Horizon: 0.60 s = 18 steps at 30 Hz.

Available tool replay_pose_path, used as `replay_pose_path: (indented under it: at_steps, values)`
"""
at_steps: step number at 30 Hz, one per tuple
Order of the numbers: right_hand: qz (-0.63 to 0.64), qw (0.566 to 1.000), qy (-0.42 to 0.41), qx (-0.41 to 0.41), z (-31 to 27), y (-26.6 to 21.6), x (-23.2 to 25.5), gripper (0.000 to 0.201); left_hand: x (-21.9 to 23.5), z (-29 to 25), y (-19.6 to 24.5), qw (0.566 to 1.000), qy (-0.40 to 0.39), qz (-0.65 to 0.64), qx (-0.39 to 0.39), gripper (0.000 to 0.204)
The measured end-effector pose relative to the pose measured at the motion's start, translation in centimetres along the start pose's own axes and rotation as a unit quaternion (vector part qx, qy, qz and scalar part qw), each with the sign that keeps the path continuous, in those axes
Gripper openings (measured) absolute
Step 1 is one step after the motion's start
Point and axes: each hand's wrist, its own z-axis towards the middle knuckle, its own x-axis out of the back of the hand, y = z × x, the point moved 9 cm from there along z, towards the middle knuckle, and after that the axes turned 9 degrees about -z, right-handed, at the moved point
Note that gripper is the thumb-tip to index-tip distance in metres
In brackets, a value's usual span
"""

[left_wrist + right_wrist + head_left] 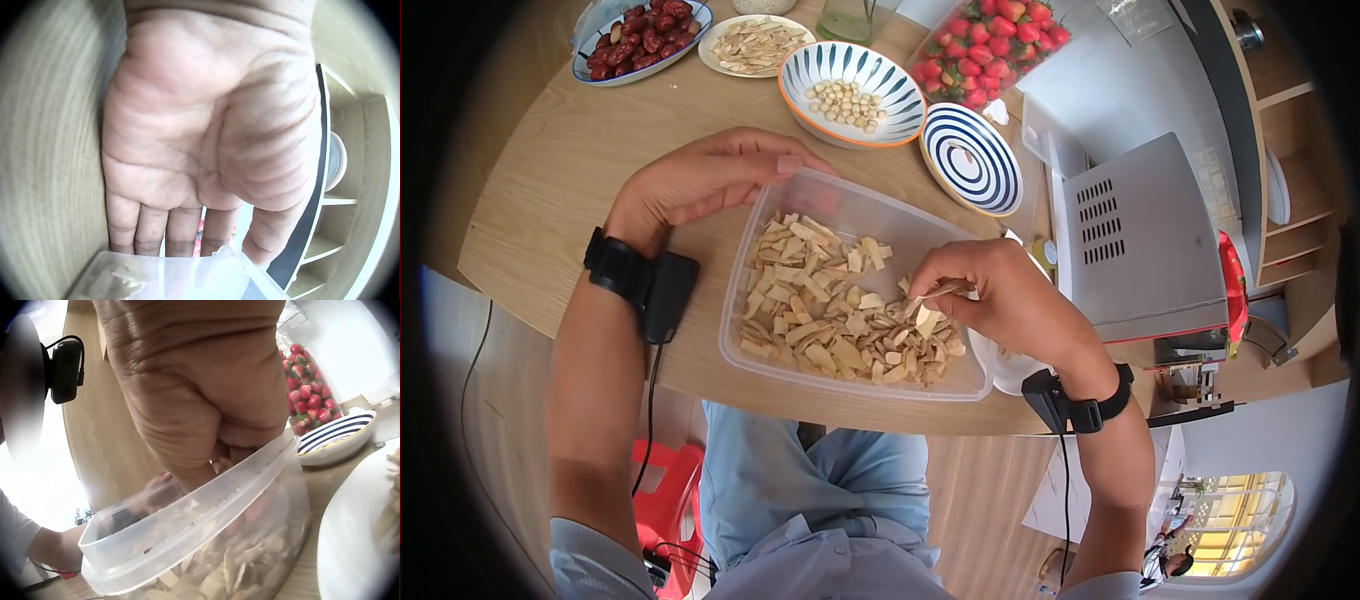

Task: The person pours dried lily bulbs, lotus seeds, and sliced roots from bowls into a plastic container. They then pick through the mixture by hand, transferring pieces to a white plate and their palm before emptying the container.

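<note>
A clear plastic container (855, 385) on the table holds many thin, pale dried slices (820, 330). At its far left corner is my left hand (710, 175), fingers straight along the outside of the wall and thumb by the rim. The left wrist view shows its bare palm (187, 125), with the fingertips behind the translucent plastic. Over the right part of the container, my right hand (1010, 300) pinches a few pale slices (943, 290) between thumb and fingers. From the right wrist, the back of that hand (200, 394) hides most of the fingertips.
Beyond the container stand a striped bowl (790, 70) of small cream-coloured pieces, a blue-ringed dish (945, 190), a plate of pale slices (712, 62), a plate of red dates (640, 75) and a box of strawberries (990, 50). A white plate (337, 544) lies right; a grey appliance (1145, 240) stands farther right.
</note>
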Motion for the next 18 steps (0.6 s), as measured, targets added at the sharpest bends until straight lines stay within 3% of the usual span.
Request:
replay_pose_path:
  at_steps: [7,18]
  values:
    - [-0.036,0.999,0.004,0.028,-0.1,-0.7,0.0,0.019,0.0,0.0,0.1,1.0,0.006,0.004,-0.005,0.049]
    - [0.117,0.992,0.046,-0.02,-0.9,0.6,0.7,0.016,-0.1,0.0,0.0,1.0,-0.001,-0.001,-0.007,0.05]
